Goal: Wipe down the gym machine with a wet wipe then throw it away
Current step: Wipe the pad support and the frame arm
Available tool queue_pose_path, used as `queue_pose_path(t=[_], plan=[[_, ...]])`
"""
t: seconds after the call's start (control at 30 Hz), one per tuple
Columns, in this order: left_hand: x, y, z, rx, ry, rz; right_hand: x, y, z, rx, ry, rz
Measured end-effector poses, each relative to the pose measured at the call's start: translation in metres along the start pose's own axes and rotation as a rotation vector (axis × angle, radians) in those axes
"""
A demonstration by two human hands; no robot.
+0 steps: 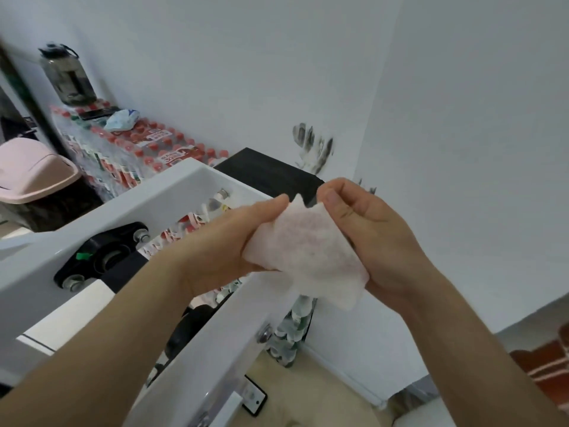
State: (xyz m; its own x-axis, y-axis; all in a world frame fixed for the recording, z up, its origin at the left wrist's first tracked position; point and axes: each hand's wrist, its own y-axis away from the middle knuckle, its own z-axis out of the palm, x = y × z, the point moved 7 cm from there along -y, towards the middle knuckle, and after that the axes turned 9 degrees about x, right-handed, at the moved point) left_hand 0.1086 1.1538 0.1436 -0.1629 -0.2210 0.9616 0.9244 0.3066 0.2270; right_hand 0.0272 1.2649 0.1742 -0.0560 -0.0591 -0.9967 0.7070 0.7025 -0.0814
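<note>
Head view — left hand (215,251), right hand (372,238), gripping wet wipe (304,257)

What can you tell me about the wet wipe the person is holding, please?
The wet wipe is a thin, white, slightly translucent sheet of soft fabric, partly unfolded and creased. It is held in the air between the left hand and the right hand, pinched at its upper edges, in front of the white machine frame, which it does not touch.
</note>
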Motion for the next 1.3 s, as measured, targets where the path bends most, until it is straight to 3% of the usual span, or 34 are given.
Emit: queue_pose_path(t=[0.1,0.2,0.23,0.3,0.33,0.4,0.47,0.53,0.6,0.67,0.8,0.93,1.03,1.2,1.3], plan=[[0.005,-0.002,0.003,0.002,-0.002,0.021,0.0,-0.01,-0.015,0.133,0.044,-0.06],[-0.001,-0.022,-0.033,0.322,0.077,-0.012,0.036,-0.013,-0.034,0.349,0.095,0.02],[-0.003,-0.028,-0.041,0.445,-0.026,-0.008,0.054,-0.014,-0.035,0.377,0.085,0.086],[-0.001,-0.039,-0.048,0.619,-0.478,0.047,0.085,-0.012,-0.035,0.419,0.084,0.203],[0.002,-0.043,-0.046,0.674,-0.689,0.082,0.096,-0.013,-0.037,0.444,0.109,0.235],[-0.002,-0.047,-0.044,0.706,-0.89,0.102,0.108,-0.013,-0.041,0.435,0.218,0.277],[-0.002,-0.04,-0.044,0.767,-0.992,0.155,0.105,-0.012,-0.048,0.38,0.576,0.151],[0.005,-0.027,-0.041,0.761,-1.077,0.247,0.073,-0.012,-0.039,0.391,0.899,-0.239],[0.003,-0.009,-0.034,0.64,-1.126,0.284,0.05,-0.017,-0.001,0.192,0.951,-0.591],[-0.01,0.014,-0.031,0.562,-1.221,0.304,0.056,-0.018,0.035,-0.057,1.004,-0.753],[-0.025,0.06,-0.034,0.652,-1.443,0.44,0.065,0.017,0.075,-0.132,0.982,-0.851],[-0.038,0.101,-0.047,0.724,-1.378,0.426,0.072,0.088,0.122,-0.1,0.857,-0.941],[-0.049,0.129,-0.058,0.811,-1.364,0.421,0.074,0.087,0.116,-0.13,0.901,-1.051],[-0.058,0.167,-0.045,0.847,-1.396,0.326,0.068,0.036,0.071,0.081,1.028,-0.826],[-0.07,0.189,-0.055,0.897,-1.345,0.15,0.076,0.099,0.117,0.033,0.945,-0.896]])
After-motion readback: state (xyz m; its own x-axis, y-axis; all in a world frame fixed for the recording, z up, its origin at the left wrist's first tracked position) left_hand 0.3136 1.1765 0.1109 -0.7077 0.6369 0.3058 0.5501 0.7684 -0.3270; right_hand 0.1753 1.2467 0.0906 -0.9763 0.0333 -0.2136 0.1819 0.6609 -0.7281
